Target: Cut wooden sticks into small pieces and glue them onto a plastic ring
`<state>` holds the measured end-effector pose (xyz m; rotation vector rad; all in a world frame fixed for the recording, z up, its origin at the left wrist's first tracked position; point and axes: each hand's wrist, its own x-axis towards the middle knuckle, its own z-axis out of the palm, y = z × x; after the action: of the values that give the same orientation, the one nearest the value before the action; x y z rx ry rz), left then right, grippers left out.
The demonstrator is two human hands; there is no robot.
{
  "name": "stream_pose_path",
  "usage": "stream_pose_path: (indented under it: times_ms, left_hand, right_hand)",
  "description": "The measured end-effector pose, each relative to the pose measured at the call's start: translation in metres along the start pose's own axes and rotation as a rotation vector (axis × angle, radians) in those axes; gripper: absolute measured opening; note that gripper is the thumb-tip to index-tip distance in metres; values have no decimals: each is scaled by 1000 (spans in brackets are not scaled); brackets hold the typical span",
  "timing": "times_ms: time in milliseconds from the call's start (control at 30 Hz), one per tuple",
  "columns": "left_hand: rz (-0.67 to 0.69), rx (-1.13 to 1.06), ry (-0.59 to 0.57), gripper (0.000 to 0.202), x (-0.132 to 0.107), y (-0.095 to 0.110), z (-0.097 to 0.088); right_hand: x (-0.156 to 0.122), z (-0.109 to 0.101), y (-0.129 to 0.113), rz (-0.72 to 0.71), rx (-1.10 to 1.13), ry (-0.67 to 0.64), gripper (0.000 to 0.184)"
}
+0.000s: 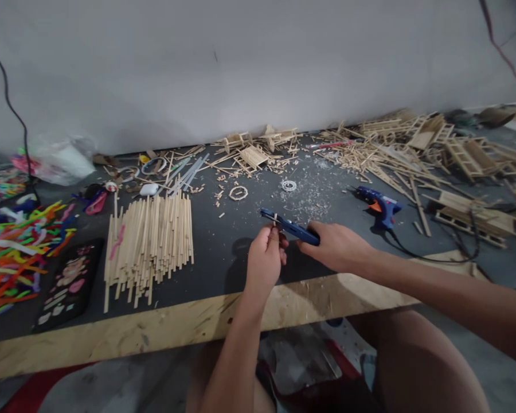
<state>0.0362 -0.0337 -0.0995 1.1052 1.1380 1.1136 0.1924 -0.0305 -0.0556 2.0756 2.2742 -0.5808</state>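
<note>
My right hand (337, 248) grips the handles of a blue cutter (289, 225) whose jaws point left above the dark table (223, 252). My left hand (264, 261) is closed in a pinch on a small wooden stick piece (276, 219), holding it upright in the cutter's jaws. Both hands hover near the table's front edge. A large pile of cut wooden sticks (148, 244) lies to the left of my left hand.
A blue glue gun (380, 206) with a black cord lies right of the hands. Wooden stick models and scraps (413, 152) crowd the back right. Coloured pipe cleaners (19, 246) and a decorated phone case (66, 284) sit at the left. Two small rings (238, 193) lie mid-table.
</note>
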Motion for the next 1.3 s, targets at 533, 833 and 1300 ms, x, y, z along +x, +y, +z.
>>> stream_pose_path:
  times_ms: [533,833,1300]
  left_hand:
    - [-194,-156,-2,18,-2,11,0]
    - [-121,-172,-54,17,-1,13,-2]
    - [-24,14,-131,27,-2,8,-10]
  right_hand:
    - [5,1,11,68,-44,-83,49]
    - [-5,-15,16,-1,-2,-25,42]
    - [-18,-17,11,-106,-39,12,33]
